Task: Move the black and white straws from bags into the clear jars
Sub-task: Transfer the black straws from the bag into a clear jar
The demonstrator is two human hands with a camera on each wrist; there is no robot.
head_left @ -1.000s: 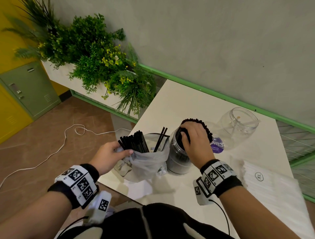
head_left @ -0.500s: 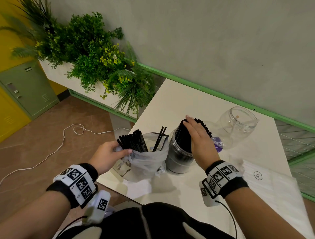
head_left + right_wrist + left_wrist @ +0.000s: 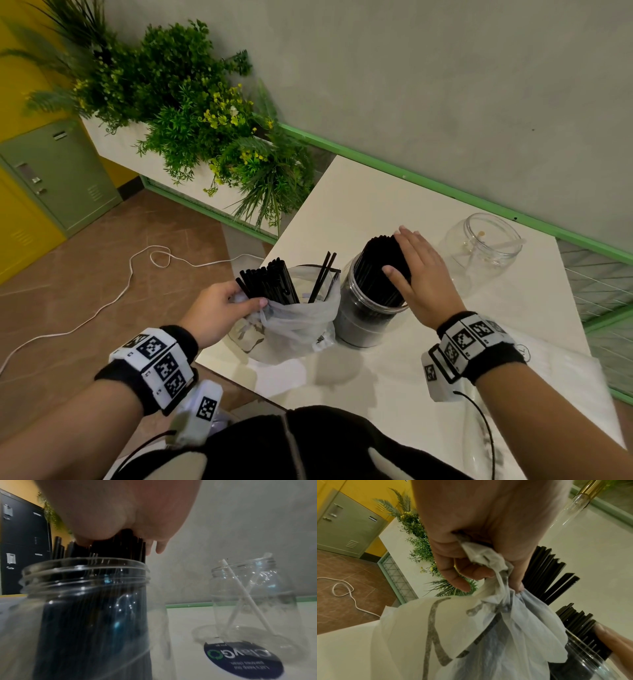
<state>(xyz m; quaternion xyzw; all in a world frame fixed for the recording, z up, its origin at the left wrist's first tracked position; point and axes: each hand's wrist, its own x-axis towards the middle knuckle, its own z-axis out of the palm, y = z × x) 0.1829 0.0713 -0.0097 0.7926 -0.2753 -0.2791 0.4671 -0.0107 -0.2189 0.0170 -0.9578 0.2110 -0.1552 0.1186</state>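
Note:
A clear jar point(image 3: 363, 318) point(image 3: 82, 601) near the table's middle is packed with upright black straws point(image 3: 376, 263). My right hand point(image 3: 416, 274) point(image 3: 120, 513) lies flat against the right side of that bundle, fingers straight. To its left a thin plastic bag point(image 3: 294, 325) point(image 3: 471, 635) holds more black straws point(image 3: 270, 281). My left hand point(image 3: 219, 308) point(image 3: 479, 534) grips the bag's bunched rim. A second clear jar point(image 3: 483, 246) point(image 3: 254, 595) at the back right holds a few white straws point(image 3: 240, 592).
A flat bag of white straws point(image 3: 555, 387) lies at the table's front right corner. A round dark sticker point(image 3: 243, 660) lies between the jars. A planter point(image 3: 178, 113) stands left of the white table point(image 3: 370, 198), with a cable point(image 3: 102, 301) on the floor.
My right hand has lifted from gripping the top of the straw bundle and now lies flat along its right side. The left hand has kept its hold on the bag.

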